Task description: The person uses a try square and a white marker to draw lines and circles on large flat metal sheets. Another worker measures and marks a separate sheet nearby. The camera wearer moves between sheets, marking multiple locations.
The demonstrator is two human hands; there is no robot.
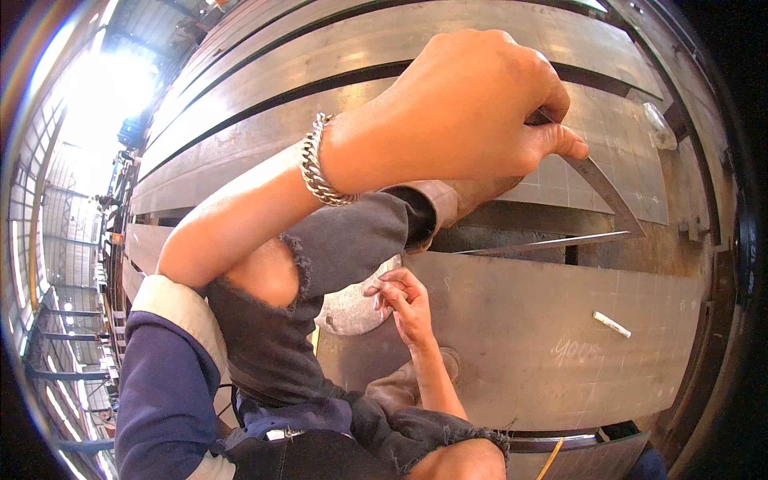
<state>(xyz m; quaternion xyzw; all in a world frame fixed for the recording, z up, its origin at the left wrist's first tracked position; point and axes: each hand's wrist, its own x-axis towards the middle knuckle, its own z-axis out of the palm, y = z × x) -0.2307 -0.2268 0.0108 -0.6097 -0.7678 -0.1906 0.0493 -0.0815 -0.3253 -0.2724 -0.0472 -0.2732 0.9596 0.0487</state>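
My left hand [496,112], with a chain bracelet [314,164] at its wrist, is closed on one arm of a steel L-shaped square [604,184]. The square is tilted, its corner to the right, its other arm reaching back over a dark gap between steel plates. My right hand [406,304] is lower and nearer, by my dark trousers [344,248]. Its fingers are curled together in a pinch; whether something small is in them is not visible. A white chalk stick [612,324] lies on the near steel plate [512,336], beside chalk writing.
Several long steel plates [320,64] lie side by side with dark gaps between them. Thin marked lines cross some. A clear plastic piece [660,126] sits at the far right. A yellow strip [552,458] is at the bottom. My boots and bent knees stand among the plates.
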